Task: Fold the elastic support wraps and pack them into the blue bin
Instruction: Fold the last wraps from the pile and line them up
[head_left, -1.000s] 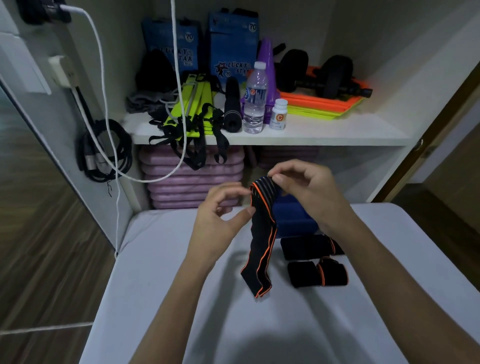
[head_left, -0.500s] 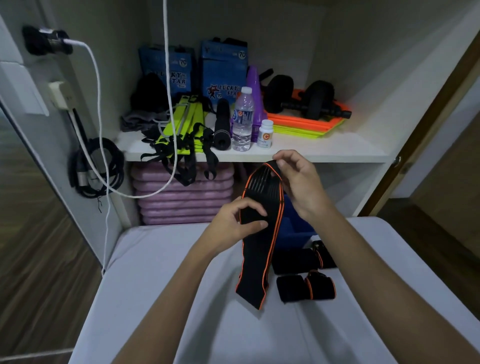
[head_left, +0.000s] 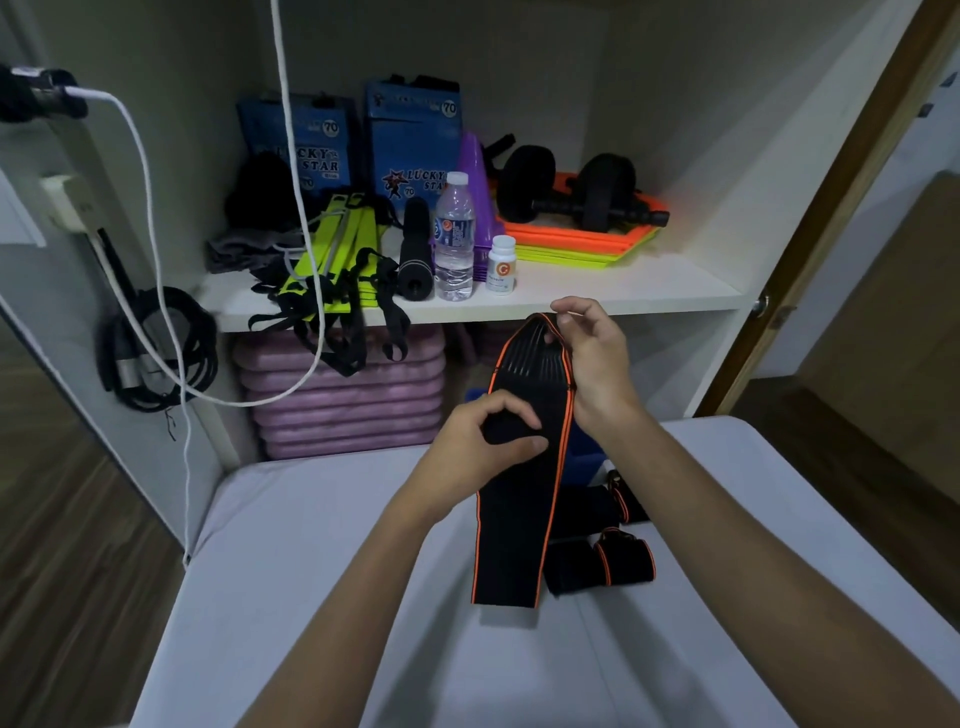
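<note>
A long black elastic wrap (head_left: 519, 519) with orange edging hangs flat above the white table (head_left: 322, 571). My right hand (head_left: 592, 358) pinches its top end. My left hand (head_left: 483, 441) grips its left edge about a third of the way down. Its lower end reaches down to the table. Two folded black wraps, one (head_left: 597, 566) nearer and one (head_left: 597, 506) behind it, lie on the table just right of the hanging wrap. The blue bin (head_left: 584, 457) stands behind the hanging wrap and is mostly hidden by it.
A white shelf (head_left: 597, 299) behind the table carries a water bottle (head_left: 454, 239), a pill bottle (head_left: 501, 265), yellow-green straps (head_left: 337, 249), blue boxes (head_left: 410, 140) and a black roller wheel (head_left: 571, 192). Pink mats (head_left: 343, 389) are stacked below. White cables (head_left: 156, 260) hang at left.
The wrap has been raised and spread from a twisted narrow strip into a flat band. My right hand moved up to its top end; my left hand slid down its edge.
</note>
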